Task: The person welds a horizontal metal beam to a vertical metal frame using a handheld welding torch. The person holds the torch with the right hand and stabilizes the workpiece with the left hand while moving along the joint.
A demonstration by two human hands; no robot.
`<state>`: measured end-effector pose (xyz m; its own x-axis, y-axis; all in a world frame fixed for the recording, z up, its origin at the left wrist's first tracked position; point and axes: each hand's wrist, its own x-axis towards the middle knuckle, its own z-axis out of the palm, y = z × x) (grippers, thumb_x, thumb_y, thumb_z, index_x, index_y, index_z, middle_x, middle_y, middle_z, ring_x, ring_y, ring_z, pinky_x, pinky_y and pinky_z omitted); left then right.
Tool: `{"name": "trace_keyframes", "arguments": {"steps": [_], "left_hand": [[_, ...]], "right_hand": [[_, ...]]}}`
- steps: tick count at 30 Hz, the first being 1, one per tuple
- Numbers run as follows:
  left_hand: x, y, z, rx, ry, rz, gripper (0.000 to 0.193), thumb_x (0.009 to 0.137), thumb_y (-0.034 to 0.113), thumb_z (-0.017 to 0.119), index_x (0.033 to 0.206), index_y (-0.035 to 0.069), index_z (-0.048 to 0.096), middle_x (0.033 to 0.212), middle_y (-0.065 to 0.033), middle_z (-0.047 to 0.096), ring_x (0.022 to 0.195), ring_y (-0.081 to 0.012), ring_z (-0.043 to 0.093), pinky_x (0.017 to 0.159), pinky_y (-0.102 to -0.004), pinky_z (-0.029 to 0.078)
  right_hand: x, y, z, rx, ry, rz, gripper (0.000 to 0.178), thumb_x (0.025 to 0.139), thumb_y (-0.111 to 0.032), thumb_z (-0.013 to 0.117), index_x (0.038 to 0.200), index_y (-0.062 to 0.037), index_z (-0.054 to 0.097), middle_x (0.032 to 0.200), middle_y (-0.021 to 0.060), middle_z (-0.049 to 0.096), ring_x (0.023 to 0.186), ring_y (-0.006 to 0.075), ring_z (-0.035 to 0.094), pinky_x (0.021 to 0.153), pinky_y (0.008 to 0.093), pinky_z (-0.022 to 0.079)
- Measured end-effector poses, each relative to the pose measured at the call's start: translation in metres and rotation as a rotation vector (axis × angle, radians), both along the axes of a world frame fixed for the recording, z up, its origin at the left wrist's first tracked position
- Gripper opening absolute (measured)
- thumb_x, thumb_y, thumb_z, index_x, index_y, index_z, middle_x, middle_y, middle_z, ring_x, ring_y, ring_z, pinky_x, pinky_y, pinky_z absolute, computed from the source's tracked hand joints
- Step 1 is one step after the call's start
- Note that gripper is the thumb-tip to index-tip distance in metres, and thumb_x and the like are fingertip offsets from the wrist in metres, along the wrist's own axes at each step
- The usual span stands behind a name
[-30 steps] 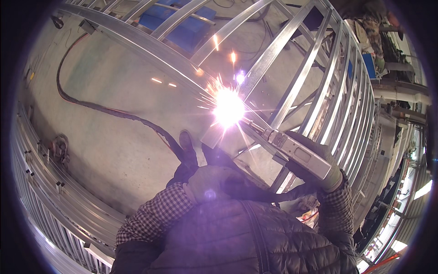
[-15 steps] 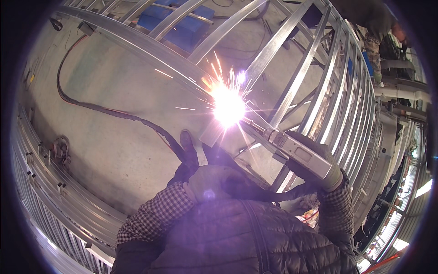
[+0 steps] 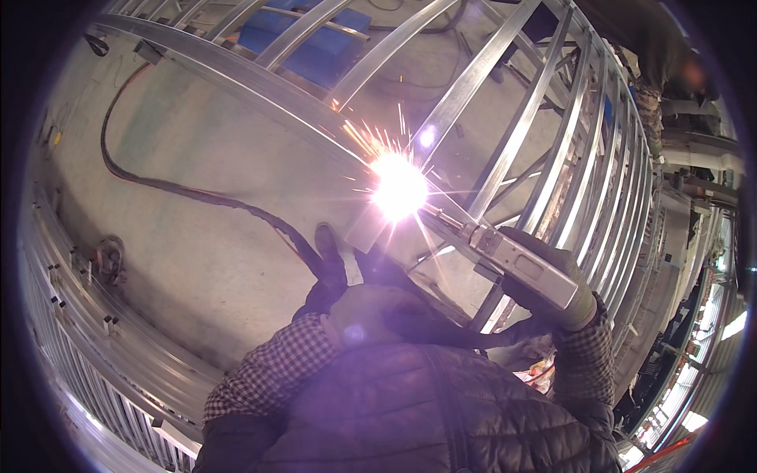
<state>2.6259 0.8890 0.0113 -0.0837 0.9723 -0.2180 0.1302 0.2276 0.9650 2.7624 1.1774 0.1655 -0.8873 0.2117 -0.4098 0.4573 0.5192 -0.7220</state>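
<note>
My right hand point(image 3: 579, 303), in a dark and grey glove, is wrapped round a handheld welding torch point(image 3: 524, 264) with a silver boxy body. From the torch's thin nozzle comes a blinding white glare point(image 3: 399, 187) with sparks, hiding the tip and the joint under it. The glare sits where a slat meets the long rail point(image 3: 260, 83) of a metal frame. Close to my body, my gloved left hand point(image 3: 367, 311) is closed round the dark sleeved cable point(image 3: 473, 339) that runs back from the torch; its fingers are partly in shadow.
Shiny parallel slats point(image 3: 516, 150) fill the upper right. The cable's far run point(image 3: 189, 191) curves over the concrete floor at left. Stacked metal bars point(image 3: 118, 347) lie at lower left. A blue box point(image 3: 303, 43) stands beyond the rail. Another person point(image 3: 654, 47) is at upper right.
The glare and torch have shifted slightly right in the picture, and the spark spray has changed shape. Both hands keep their hold.
</note>
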Motion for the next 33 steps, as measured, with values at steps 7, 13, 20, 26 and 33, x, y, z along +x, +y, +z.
{"name": "trace_keyframes", "arguments": {"steps": [7, 13, 20, 26, 33], "left_hand": [[-0.002, 0.001, 0.002, -0.04, 0.027, -0.046, 0.048, 0.08, 0.025, 0.09, 0.126, 0.014, 0.079, 0.118, -0.0118, 0.08, 0.109, -0.031, 0.077, 0.094, -0.0411, 0.063], [0.0, -0.008, -0.008, 0.086, -0.079, -0.003, 0.054, 0.08, 0.024, 0.091, 0.132, 0.015, 0.079, 0.122, -0.0101, 0.081, 0.11, -0.0283, 0.079, 0.098, -0.0388, 0.062], [0.001, -0.021, -0.013, -0.018, -0.109, -0.025, 0.057, 0.075, 0.03, 0.087, 0.13, 0.019, 0.077, 0.127, -0.007, 0.078, 0.117, -0.0317, 0.075, 0.104, -0.045, 0.059], [-0.002, -0.021, -0.008, -0.031, -0.112, -0.02, 0.058, 0.075, 0.03, 0.086, 0.13, 0.018, 0.077, 0.128, -0.008, 0.078, 0.118, -0.0325, 0.075, 0.104, -0.0451, 0.059], [0.002, -0.019, -0.009, -0.03, -0.118, -0.024, 0.059, 0.074, 0.029, 0.087, 0.131, 0.017, 0.077, 0.13, -0.0082, 0.078, 0.118, -0.0323, 0.075, 0.103, -0.0449, 0.059]], "right_hand": [[0.0, 0.002, 0.006, 0.102, -0.021, 0.105, 0.062, 0.096, -0.013, 0.08, 0.154, -0.0019, 0.062, 0.114, 0.014, 0.081, 0.098, 0.0176, 0.079, 0.085, 0.0316, 0.064], [-0.001, 0.006, 0.015, -0.131, -0.184, -0.143, 0.062, 0.094, -0.017, 0.08, 0.151, 0.0019, 0.063, 0.113, 0.0185, 0.082, 0.098, 0.024, 0.081, 0.087, 0.0352, 0.064], [-0.019, 0.003, 0.014, -0.328, -0.34, -0.338, 0.063, 0.095, -0.019, 0.079, 0.151, 0.0039, 0.061, 0.111, 0.0181, 0.081, 0.095, 0.0251, 0.081, 0.084, 0.0351, 0.064], [-0.028, 0.002, 0.009, -0.155, -0.179, -0.095, 0.063, 0.096, -0.019, 0.077, 0.152, 0.0038, 0.059, 0.111, 0.0178, 0.079, 0.092, 0.024, 0.079, 0.081, 0.0339, 0.063], [-0.027, 0.008, 0.005, -0.109, -0.128, 0.017, 0.062, 0.097, -0.018, 0.074, 0.153, 0.0036, 0.057, 0.111, 0.0174, 0.078, 0.089, 0.0227, 0.078, 0.077, 0.0325, 0.062]]}}
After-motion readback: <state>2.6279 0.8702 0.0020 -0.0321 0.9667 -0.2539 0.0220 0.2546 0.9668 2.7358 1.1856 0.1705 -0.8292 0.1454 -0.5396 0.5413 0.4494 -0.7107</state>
